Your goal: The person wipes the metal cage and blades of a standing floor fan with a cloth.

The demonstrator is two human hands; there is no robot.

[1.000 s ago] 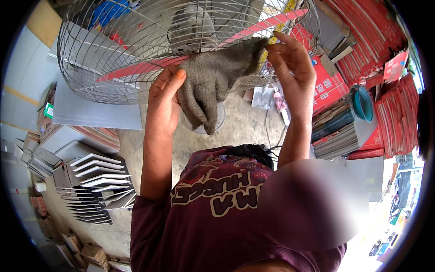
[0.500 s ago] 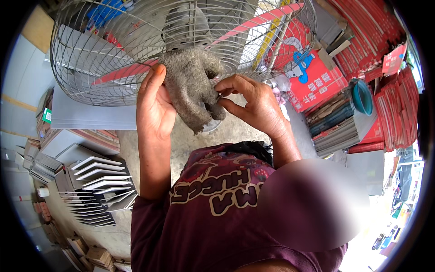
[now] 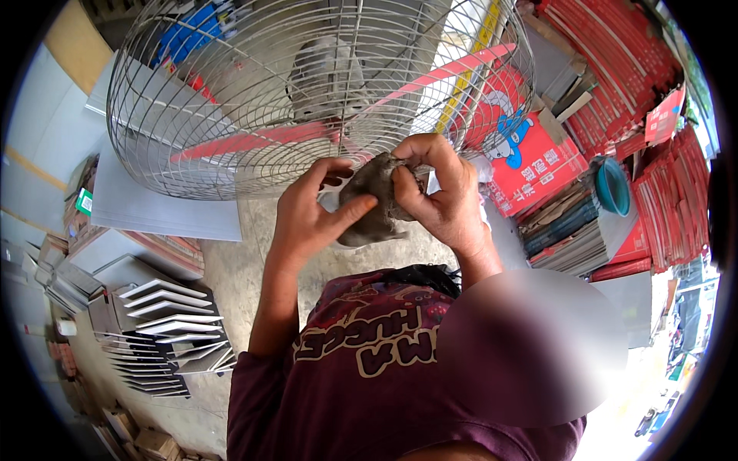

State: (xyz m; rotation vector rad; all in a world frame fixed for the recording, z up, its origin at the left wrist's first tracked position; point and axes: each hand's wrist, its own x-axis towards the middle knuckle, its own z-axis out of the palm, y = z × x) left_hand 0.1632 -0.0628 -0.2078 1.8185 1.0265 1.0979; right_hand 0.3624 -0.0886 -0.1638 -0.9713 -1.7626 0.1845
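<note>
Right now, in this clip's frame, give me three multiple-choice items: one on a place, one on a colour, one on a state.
1. Where is the grey cloth?
A. Between both hands
B. On the floor
C. Draped over the fan guard

2. What colour are the fan blades?
A. Blue
B. Red
C. Black

3. How is the cloth?
A. Spread flat
B. Hanging loose
C. Bunched up

Answers:
1 A: the left hand and right hand both grip it, in front of the wire fan guard.
2 B: red blades show through the wires.
3 C: it is wadded into a small lump between the fingers.
</note>
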